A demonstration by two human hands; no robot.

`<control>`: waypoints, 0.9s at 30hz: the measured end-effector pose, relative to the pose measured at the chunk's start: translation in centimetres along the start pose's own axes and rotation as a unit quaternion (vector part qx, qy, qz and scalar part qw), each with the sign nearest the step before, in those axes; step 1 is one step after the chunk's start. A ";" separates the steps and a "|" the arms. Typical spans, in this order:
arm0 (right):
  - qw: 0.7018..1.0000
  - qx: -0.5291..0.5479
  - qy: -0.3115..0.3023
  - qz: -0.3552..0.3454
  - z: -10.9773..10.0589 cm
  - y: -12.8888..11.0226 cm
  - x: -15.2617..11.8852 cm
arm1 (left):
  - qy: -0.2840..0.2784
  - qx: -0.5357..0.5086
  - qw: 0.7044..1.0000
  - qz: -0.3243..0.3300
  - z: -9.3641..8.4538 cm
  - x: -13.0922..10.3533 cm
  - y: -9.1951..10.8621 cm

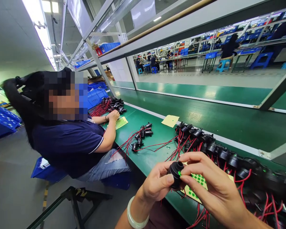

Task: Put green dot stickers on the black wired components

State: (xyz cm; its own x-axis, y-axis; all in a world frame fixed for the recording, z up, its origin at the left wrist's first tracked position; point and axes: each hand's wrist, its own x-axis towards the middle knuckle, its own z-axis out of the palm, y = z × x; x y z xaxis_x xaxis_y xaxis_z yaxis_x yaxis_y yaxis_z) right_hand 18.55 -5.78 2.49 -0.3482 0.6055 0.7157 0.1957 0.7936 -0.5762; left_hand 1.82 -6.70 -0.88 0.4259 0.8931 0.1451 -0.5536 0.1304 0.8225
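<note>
My left hand (pixel 156 183), with a pale bangle at its wrist, is closed around a small black pump (pixel 174 175) with a round body and a short spout. The thumb and forefinger of my right hand (pixel 209 183) pinch a green dot sticker (pixel 180 173) against the pump's side. Beneath my right hand lies a yellow sheet of green dot stickers (pixel 197 186), partly hidden by the fingers. A long row of similar black pumps (pixel 212 148) with red and black wires stretches along the bench to the right.
On the left a co-worker (pixel 69 140) sits with hands over another sticker sheet (pixel 121 122). Several loose pumps (pixel 141 134) lie between us on the green bench (pixel 154 151). A yellow paper piece (pixel 170 121) lies farther back. A metal frame post (pixel 280 86) rises at right.
</note>
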 end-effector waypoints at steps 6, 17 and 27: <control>0.999 -0.028 0.014 -0.030 0.9 0.0 -0.4 | 0.026 0.007 1.000 -0.011 0.4 -0.3 0.5; 0.989 -0.104 0.005 -0.101 -0.5 1.0 -1.2 | 0.025 -0.048 0.997 -0.059 0.3 -0.2 -0.4; 0.999 0.005 0.040 -0.013 1.6 0.9 -2.0 | 0.042 -0.050 0.996 -0.052 0.4 -0.8 -0.4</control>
State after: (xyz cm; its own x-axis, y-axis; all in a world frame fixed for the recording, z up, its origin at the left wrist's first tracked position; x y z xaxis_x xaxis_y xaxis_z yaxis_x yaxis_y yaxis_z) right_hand 17.94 -6.38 -0.08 -0.2791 0.5883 0.7589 0.1785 0.8083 -0.5610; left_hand 2.05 -7.61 -1.10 0.4257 0.9048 0.0116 -0.5802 0.2631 0.7708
